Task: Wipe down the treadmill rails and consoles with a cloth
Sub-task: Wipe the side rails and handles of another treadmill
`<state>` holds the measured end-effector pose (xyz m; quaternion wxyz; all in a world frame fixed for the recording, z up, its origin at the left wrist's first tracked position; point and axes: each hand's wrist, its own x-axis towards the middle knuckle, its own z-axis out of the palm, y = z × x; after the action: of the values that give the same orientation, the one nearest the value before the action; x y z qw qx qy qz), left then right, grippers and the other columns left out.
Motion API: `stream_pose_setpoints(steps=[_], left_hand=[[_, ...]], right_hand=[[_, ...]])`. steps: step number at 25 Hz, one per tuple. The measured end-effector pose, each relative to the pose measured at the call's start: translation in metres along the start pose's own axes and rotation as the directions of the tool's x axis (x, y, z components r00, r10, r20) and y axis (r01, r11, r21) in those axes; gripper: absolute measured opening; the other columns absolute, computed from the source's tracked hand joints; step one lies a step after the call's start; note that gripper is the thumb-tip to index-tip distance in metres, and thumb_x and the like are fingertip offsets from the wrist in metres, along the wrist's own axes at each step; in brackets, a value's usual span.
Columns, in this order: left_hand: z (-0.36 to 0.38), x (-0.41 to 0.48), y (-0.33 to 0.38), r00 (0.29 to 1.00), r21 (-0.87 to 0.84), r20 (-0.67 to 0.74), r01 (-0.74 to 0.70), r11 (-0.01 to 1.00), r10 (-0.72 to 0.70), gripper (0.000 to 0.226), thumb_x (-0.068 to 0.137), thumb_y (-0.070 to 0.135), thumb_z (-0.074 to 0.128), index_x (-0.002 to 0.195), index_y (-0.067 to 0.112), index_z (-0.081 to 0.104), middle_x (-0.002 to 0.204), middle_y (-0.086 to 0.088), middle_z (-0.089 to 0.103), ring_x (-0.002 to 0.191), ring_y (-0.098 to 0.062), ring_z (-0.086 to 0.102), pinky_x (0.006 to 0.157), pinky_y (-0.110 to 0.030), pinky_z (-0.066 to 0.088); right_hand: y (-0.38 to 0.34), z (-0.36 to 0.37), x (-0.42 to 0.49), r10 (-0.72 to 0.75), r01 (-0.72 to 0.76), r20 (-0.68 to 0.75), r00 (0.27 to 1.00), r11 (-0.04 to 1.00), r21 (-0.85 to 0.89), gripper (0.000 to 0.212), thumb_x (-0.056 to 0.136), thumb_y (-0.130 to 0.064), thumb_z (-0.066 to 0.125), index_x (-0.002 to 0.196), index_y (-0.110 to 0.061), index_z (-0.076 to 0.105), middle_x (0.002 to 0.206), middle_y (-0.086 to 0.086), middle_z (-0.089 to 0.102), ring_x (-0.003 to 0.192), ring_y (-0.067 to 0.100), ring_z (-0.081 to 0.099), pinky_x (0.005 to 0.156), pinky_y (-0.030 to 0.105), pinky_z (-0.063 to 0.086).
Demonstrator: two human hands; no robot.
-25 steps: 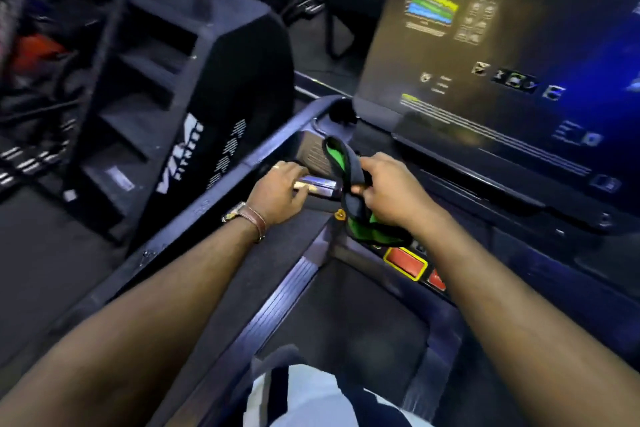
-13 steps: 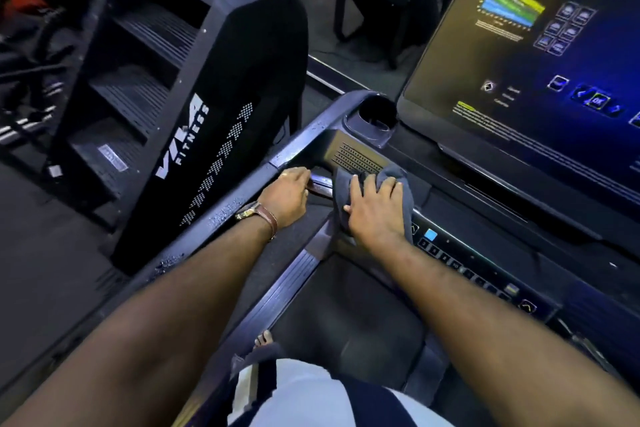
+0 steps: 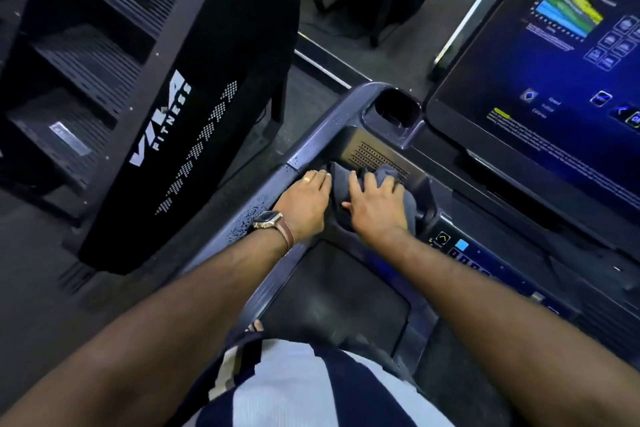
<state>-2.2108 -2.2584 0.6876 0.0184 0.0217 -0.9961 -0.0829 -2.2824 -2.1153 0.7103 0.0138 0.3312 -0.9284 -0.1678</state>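
My right hand (image 3: 377, 204) presses a dark grey cloth (image 3: 393, 173) with spread fingers against the treadmill console's left corner, just below the speaker grille (image 3: 375, 154). My left hand (image 3: 304, 201), with a ring and a brown-strapped watch, curls over the hand grip where the left rail (image 3: 266, 208) meets the console, right beside the cloth. The grip itself is hidden under the hand and the cloth. Small droplets speckle the rail. The lit touchscreen (image 3: 554, 107) stands at the upper right.
A cup holder (image 3: 396, 107) sits above the grille. A strip of buttons (image 3: 462, 246) runs right of my right wrist. The black belt (image 3: 339, 291) lies below my arms. A black stair-climber machine (image 3: 180, 107) stands close on the left.
My right hand went from holding the cloth bunched, green side showing, over the red button to pressing it flat under the grille. My left hand stayed on the grip.
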Motion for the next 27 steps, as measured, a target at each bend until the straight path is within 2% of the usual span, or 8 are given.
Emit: stream_pose_setpoints(steps=[3,8,12,15,19,22,24,27], left_hand=[[-0.014,0.005,-0.012,0.998,-0.061,-0.051,-0.041,0.997,0.038,0.036,0.073,0.006,0.056,0.109,0.002,0.056,0.107,-0.013,0.057,0.102,-0.031,0.05,0.086,-0.036,0.046],[-0.014,0.002,-0.037,0.98,-0.139,-0.16,-0.142,0.98,0.119,0.05,0.064,-0.008,0.059,0.114,-0.006,0.059,0.119,-0.019,0.056,0.108,-0.034,0.052,0.1,-0.036,0.039],[-0.019,0.002,-0.03,0.987,-0.118,-0.139,-0.097,0.988,0.08,0.062,0.064,-0.009,0.062,0.126,-0.009,0.052,0.128,-0.021,0.052,0.116,-0.036,0.051,0.104,-0.037,0.042],[-0.02,0.0,-0.027,0.996,-0.078,-0.084,-0.028,0.997,0.021,0.07,0.064,-0.006,0.065,0.131,-0.009,0.047,0.135,-0.022,0.046,0.125,-0.036,0.043,0.111,-0.034,0.033],[-0.019,0.002,-0.026,0.992,-0.11,-0.081,0.092,0.99,-0.102,0.076,0.061,-0.005,0.062,0.135,-0.01,0.042,0.14,-0.024,0.042,0.132,-0.036,0.036,0.115,-0.037,0.027],[-0.02,0.003,-0.026,0.983,-0.201,-0.062,0.157,0.967,-0.172,0.073,0.066,-0.004,0.056,0.137,-0.01,0.039,0.142,-0.023,0.04,0.134,-0.035,0.035,0.114,-0.036,0.029],[-0.022,0.002,-0.023,0.979,-0.205,-0.055,0.18,0.962,-0.195,0.072,0.069,-0.001,0.056,0.138,-0.009,0.038,0.144,-0.022,0.039,0.136,-0.033,0.032,0.115,-0.03,0.023],[-0.021,0.003,-0.023,0.978,-0.191,-0.055,0.185,0.964,-0.199,0.072,0.07,-0.002,0.058,0.139,-0.009,0.037,0.144,-0.02,0.038,0.137,-0.032,0.031,0.115,-0.026,0.018]], right_hand=[[-0.014,0.001,0.004,-0.081,0.079,-0.05,0.995,0.996,-0.042,0.062,0.09,-0.038,0.055,0.146,-0.021,0.035,0.123,0.015,0.051,0.099,0.039,0.05,0.083,0.05,0.043],[0.05,0.022,-0.012,-0.471,0.456,-0.221,0.854,0.882,-0.118,0.073,0.081,-0.025,0.061,0.15,-0.031,0.038,0.152,0.014,0.04,0.106,0.046,0.056,0.087,0.051,0.048],[0.0,0.01,0.02,-0.379,0.377,-0.095,0.921,0.925,-0.033,0.069,0.092,-0.031,0.053,0.155,-0.03,0.023,0.158,0.012,0.029,0.109,0.043,0.052,0.085,0.048,0.047],[0.015,0.005,0.014,-0.432,0.431,-0.037,0.901,0.902,-0.026,0.067,0.095,-0.03,0.051,0.155,-0.032,0.022,0.159,0.011,0.027,0.115,0.043,0.049,0.091,0.048,0.045],[0.057,-0.004,0.012,-0.337,0.326,0.057,0.94,0.934,0.147,0.059,0.095,-0.056,0.043,0.149,-0.037,0.029,0.139,0.0,0.049,0.108,0.034,0.055,0.079,0.043,0.051],[0.013,-0.021,0.057,-0.279,0.205,0.206,0.938,0.925,0.32,0.06,0.093,-0.066,0.036,0.139,-0.028,0.045,0.129,0.005,0.058,0.114,0.034,0.059,0.085,0.045,0.049],[-0.013,-0.021,0.068,-0.294,0.236,0.213,0.932,0.937,0.259,0.058,0.097,-0.058,0.036,0.137,-0.017,0.045,0.131,0.01,0.056,0.112,0.037,0.057,0.085,0.045,0.048],[-0.004,0.001,0.03,-0.35,0.35,-0.006,0.937,0.936,-0.037,0.048,0.097,-0.038,0.051,0.137,-0.013,0.044,0.119,0.016,0.054,0.093,0.037,0.056,0.069,0.043,0.05]])
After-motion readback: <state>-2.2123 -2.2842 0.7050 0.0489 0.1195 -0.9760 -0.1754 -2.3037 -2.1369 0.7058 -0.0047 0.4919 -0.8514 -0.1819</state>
